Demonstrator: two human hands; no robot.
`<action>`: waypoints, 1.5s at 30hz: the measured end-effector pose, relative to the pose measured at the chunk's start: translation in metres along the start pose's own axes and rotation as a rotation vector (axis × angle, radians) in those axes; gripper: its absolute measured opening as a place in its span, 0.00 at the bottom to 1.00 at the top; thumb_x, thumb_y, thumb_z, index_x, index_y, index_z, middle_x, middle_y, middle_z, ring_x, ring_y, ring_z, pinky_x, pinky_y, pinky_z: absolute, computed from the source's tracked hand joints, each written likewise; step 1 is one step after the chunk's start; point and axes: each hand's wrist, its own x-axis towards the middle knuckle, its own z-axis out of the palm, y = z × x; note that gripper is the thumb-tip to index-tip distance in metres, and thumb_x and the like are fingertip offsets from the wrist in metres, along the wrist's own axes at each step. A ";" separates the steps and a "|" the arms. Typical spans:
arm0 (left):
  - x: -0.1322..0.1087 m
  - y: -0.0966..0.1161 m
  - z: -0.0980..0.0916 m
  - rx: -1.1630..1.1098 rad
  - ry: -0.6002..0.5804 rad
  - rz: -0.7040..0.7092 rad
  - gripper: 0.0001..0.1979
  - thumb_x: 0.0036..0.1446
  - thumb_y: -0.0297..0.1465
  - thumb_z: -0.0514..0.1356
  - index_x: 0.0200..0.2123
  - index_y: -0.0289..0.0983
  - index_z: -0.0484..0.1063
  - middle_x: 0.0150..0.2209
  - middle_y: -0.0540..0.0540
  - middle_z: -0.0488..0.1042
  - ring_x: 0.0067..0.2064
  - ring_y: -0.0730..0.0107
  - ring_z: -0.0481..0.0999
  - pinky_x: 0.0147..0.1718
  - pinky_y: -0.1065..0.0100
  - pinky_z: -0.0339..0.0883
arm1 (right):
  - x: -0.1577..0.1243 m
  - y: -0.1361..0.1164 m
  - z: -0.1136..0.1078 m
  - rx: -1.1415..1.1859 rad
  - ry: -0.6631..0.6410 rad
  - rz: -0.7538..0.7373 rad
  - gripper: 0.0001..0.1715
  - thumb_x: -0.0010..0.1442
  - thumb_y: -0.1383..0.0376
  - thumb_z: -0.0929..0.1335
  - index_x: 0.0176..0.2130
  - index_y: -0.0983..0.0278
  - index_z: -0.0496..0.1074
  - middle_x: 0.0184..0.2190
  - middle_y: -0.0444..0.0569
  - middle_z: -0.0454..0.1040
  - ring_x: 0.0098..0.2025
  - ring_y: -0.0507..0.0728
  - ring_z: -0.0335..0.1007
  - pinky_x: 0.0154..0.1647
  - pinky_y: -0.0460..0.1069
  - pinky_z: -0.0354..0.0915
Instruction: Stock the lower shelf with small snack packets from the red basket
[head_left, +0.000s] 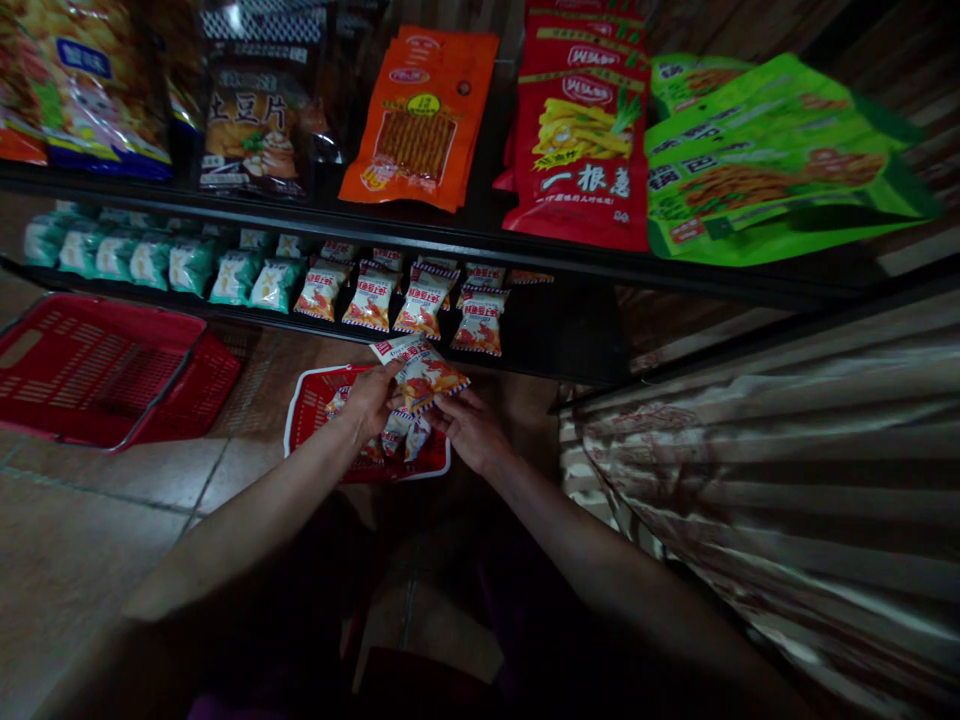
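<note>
Between my two hands is a small white-and-orange snack bag, held over a red shopping basket on the floor. My left hand is closed on the bag's left side, thumb on top. At its lower right corner, my right hand grips the edge with its fingers partly underneath. Several similar bags lie inside the basket below. On the lower shelf just ahead stand rows of matching orange-and-white bags, a short way beyond my hands.
Teal snack bags line the lower shelf's left part. Larger bags, among them an orange pack, a red pack and green packs, fill the upper shelf. Another red basket sits left; a striped curtain hangs right.
</note>
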 end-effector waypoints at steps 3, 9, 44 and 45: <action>-0.001 -0.001 0.001 -0.015 0.044 -0.021 0.06 0.51 0.27 0.64 0.28 0.33 0.69 0.21 0.48 0.73 0.20 0.75 0.70 0.19 0.75 0.64 | -0.002 -0.001 0.003 0.000 -0.006 -0.009 0.18 0.38 0.66 0.79 0.31 0.61 0.73 0.30 0.41 0.78 0.34 0.52 0.75 0.39 0.50 0.73; 0.001 0.000 -0.001 -0.053 0.022 -0.092 0.05 0.53 0.29 0.62 0.31 0.32 0.69 0.19 0.49 0.71 0.18 0.75 0.69 0.18 0.74 0.65 | -0.006 -0.003 0.009 0.012 0.001 -0.022 0.20 0.35 0.66 0.79 0.30 0.61 0.73 0.29 0.40 0.77 0.33 0.52 0.74 0.37 0.49 0.73; -0.025 -0.006 -0.012 0.339 -0.349 0.031 0.21 0.42 0.24 0.69 0.43 0.38 0.74 0.39 0.43 0.79 0.35 0.64 0.79 0.38 0.64 0.71 | 0.022 -0.041 -0.015 -0.073 0.156 -0.241 0.16 0.38 0.58 0.77 0.28 0.61 0.76 0.30 0.42 0.79 0.34 0.52 0.72 0.42 0.49 0.66; -0.026 -0.007 -0.012 0.352 -0.357 0.027 0.21 0.42 0.24 0.69 0.43 0.38 0.74 0.39 0.43 0.79 0.35 0.64 0.79 0.38 0.64 0.71 | 0.024 -0.041 -0.016 -0.084 0.186 -0.258 0.16 0.37 0.59 0.78 0.28 0.61 0.76 0.28 0.41 0.78 0.33 0.52 0.72 0.41 0.48 0.66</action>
